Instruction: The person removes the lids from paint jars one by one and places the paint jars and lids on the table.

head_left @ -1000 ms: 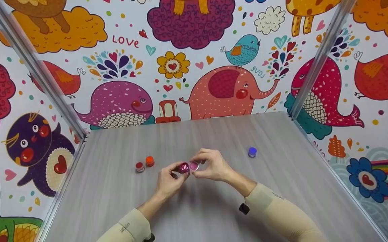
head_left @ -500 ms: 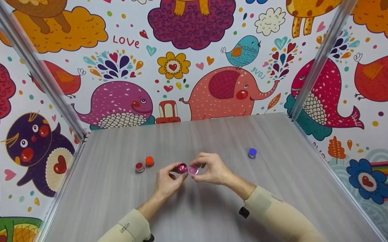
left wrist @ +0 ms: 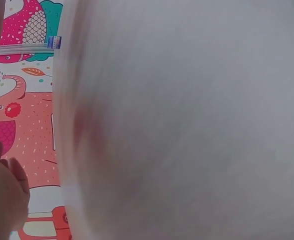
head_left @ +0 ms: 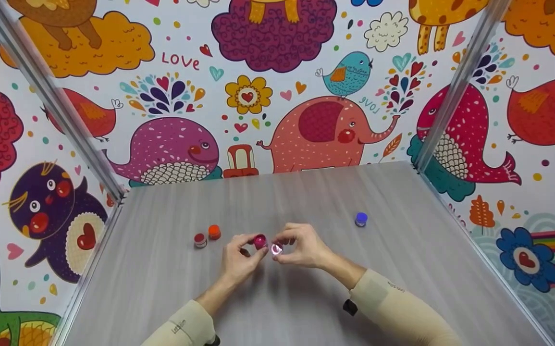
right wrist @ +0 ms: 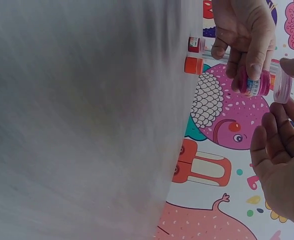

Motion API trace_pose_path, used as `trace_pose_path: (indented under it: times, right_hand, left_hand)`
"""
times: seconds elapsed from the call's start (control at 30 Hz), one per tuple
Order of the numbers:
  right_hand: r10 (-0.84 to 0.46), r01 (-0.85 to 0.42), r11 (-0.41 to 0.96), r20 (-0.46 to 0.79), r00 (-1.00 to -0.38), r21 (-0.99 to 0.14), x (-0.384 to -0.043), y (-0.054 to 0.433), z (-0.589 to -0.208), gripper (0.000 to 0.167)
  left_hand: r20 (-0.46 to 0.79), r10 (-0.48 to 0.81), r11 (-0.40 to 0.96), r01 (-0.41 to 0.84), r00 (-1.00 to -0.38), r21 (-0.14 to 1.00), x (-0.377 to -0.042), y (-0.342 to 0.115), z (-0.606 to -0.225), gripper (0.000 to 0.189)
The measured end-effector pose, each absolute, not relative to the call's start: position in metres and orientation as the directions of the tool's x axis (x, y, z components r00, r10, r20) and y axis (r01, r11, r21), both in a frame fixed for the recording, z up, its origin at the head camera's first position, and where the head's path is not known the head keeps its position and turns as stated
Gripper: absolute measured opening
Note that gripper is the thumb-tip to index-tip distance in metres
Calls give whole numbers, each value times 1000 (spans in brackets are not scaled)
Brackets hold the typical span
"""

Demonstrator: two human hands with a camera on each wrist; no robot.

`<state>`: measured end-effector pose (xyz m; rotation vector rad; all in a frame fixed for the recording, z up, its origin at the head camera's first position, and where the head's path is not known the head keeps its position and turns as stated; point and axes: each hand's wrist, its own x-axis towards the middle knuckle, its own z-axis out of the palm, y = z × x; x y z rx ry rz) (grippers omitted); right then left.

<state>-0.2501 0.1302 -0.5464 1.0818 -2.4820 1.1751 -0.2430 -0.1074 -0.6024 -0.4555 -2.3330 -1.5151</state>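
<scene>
Low in the middle of the head view, my left hand (head_left: 238,259) holds a small magenta paint jar (head_left: 260,241) between thumb and fingers, its open mouth facing up. Facing it, my right hand (head_left: 305,247) pinches a round, clear, pinkish lid (head_left: 277,249) by the rim. A narrow gap separates lid and jar. The right wrist view shows the label on the jar (right wrist: 256,87) and the lid (right wrist: 283,89) beside its mouth. In the left wrist view only part of the left hand (left wrist: 7,195) and a sliver of magenta at the frame's edge appear.
Left of the hands, a dark red jar (head_left: 200,240) and an orange jar (head_left: 214,232) stand close together on the grey table (head_left: 162,288). A blue jar (head_left: 361,219) stands farther right. Printed panels with metal posts (head_left: 61,110) enclose the table.
The lid has tilted in my right fingers and now catches the light. My right hand has lowered slightly, and the gap between lid and jar has widened a little. The standing jars have not moved.
</scene>
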Motion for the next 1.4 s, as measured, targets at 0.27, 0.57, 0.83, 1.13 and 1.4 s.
trace_pose_path:
  times: [0.27, 0.57, 0.83, 1.13, 1.4]
  right_hand:
    - [-545, -685, 420, 437, -715, -595, -250, 130, -554, 27]
    - [-564, -681, 432, 412, -716, -592, -248, 128, -559, 27]
    - [-589, -724, 415, 443, -676, -552, -251, 125, -563, 27]
    - [-596, -698, 451, 395, -699, -556, -249, 124, -566, 24]
    - [-606, -692, 465, 371, -704, -553, -250, 122, -571, 24]
  left_hand:
    - [464, 93, 410, 459, -881, 788, -245, -109, -607, 32]
    - [441, 77, 428, 429, -894, 796, -245, -112, -610, 32]
    - [378, 40, 422, 358, -925, 833, -249, -112, -612, 31]
    - [327, 62, 405, 323, -943, 855, -249, -114, -614, 32]
    - [299, 80, 417, 304, -951, 856, -251, -115, -618, 32]
